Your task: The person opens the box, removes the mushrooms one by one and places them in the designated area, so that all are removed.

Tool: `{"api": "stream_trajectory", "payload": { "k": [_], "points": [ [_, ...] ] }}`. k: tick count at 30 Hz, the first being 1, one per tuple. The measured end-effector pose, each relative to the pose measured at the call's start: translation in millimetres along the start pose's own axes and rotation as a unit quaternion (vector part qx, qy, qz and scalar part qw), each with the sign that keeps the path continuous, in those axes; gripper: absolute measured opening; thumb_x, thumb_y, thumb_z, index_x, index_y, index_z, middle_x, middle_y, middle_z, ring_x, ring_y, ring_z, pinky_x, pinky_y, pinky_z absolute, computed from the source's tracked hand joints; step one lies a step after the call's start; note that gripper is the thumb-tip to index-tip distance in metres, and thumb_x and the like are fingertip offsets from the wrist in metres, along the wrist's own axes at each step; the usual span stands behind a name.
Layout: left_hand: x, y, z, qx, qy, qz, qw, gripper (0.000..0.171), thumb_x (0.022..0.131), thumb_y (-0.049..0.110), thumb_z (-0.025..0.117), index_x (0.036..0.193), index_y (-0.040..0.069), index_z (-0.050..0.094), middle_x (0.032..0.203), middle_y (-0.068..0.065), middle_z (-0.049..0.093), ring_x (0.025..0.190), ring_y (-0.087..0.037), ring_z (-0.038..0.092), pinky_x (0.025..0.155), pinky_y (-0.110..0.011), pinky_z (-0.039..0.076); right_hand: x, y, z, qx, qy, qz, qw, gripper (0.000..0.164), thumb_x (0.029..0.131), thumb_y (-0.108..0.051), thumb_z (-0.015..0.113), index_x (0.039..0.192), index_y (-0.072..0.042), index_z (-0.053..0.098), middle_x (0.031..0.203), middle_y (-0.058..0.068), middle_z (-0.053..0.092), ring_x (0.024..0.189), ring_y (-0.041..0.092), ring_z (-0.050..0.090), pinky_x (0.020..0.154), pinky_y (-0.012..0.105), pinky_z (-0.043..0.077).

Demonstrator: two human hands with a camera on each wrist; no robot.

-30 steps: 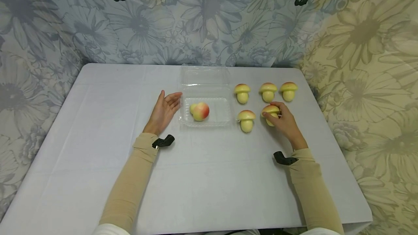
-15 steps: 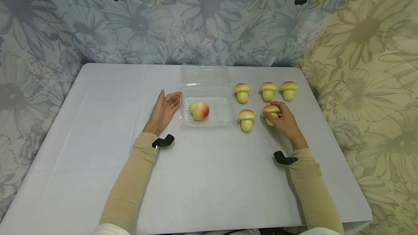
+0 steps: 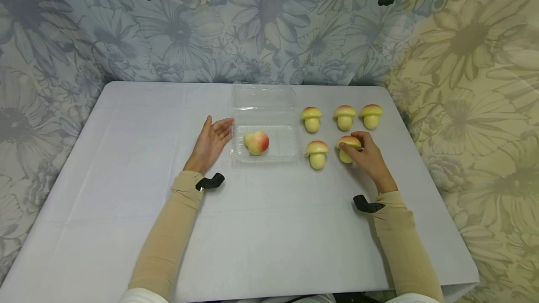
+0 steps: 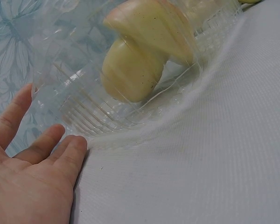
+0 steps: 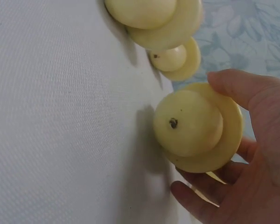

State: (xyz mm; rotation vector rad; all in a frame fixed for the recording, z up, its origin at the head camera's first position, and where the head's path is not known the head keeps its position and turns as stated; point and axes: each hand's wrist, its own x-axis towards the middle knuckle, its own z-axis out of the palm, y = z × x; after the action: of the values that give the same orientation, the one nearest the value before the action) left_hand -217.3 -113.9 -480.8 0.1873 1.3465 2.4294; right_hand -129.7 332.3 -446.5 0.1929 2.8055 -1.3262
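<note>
My right hand (image 3: 368, 157) holds a toy mushroom (image 3: 346, 157) by its cap, at the front right of a group of similar ones. In the right wrist view the thumb lies on one side of the cap, fingers at the other; the stem's round end (image 5: 186, 123) faces the camera, close over the white cloth. My left hand (image 3: 210, 146) is palm up with relaxed fingers, fingertips right at the left wall of a clear plastic container (image 3: 284, 146). Inside that container lies one mushroom (image 3: 258, 143) on its side, yellow with a reddish cap, seen through the wall in the left wrist view.
Right of the container lie a front mushroom (image 3: 317, 155) and three in the back row: left (image 3: 311, 119), middle (image 3: 345, 117) and right (image 3: 371, 116). The container's lid (image 3: 264, 97) is folded back. A white-covered table (image 3: 269, 242) meets a floral wall (image 3: 269, 22) behind.
The right hand's fingers have shifted very slightly on the mushroom's cap. The left hand, the container and the other mushrooms stay where they were.
</note>
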Motion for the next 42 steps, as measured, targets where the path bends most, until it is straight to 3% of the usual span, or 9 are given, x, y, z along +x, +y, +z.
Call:
{"api": "stream_trajectory", "payload": {
  "k": [13,21,26,42],
  "points": [
    [-1.0,1.3,0.0,0.001,-0.002,0.001,1.0000,0.072,0.109,0.056,0.022,0.147,-0.001,0.042,0.165,-0.016,0.023,0.157,-0.026,0.020,0.132,-0.038,0.018,0.3,-1.4,-0.2,0.003,-0.010,0.022,1.000,0.077,0.097,-0.048,0.062,0.148,-0.001,0.029,0.151,0.026,0.039,0.130,0.037,0.047,0.099,0.040,0.041],
    [-0.7,0.8,0.2,-0.005,0.000,-0.002,1.0000,0.070,0.108,0.057,0.023,0.144,0.001,0.044,0.164,-0.016,0.023,0.157,-0.025,0.020,0.132,-0.038,0.018,-0.4,-1.3,-1.8,0.013,-0.025,0.011,1.000,0.079,0.099,-0.044,0.062,0.156,-0.005,0.025,0.157,0.026,0.034,0.135,0.042,0.043,0.104,0.049,0.043],
    [-0.4,0.7,0.1,-0.007,0.000,-0.003,1.0000,0.069,0.109,0.056,0.023,0.144,0.001,0.045,0.165,-0.016,0.024,0.157,-0.025,0.020,0.132,-0.038,0.018,0.6,-2.3,-1.5,0.020,-0.023,-0.008,1.000,0.078,0.100,-0.037,0.062,0.157,-0.001,0.023,0.156,0.029,0.035,0.139,0.046,0.040,0.112,0.058,0.039],
    [0.8,1.3,0.2,-0.005,-0.001,-0.003,1.0000,0.070,0.109,0.055,0.021,0.146,0.000,0.043,0.164,-0.017,0.024,0.156,-0.026,0.020,0.132,-0.038,0.019,1.3,-7.5,-1.9,0.015,-0.036,-0.038,0.999,0.075,0.099,-0.034,0.066,0.156,-0.002,0.029,0.159,0.026,0.034,0.143,0.045,0.037,0.114,0.062,0.037]
  ]
}}
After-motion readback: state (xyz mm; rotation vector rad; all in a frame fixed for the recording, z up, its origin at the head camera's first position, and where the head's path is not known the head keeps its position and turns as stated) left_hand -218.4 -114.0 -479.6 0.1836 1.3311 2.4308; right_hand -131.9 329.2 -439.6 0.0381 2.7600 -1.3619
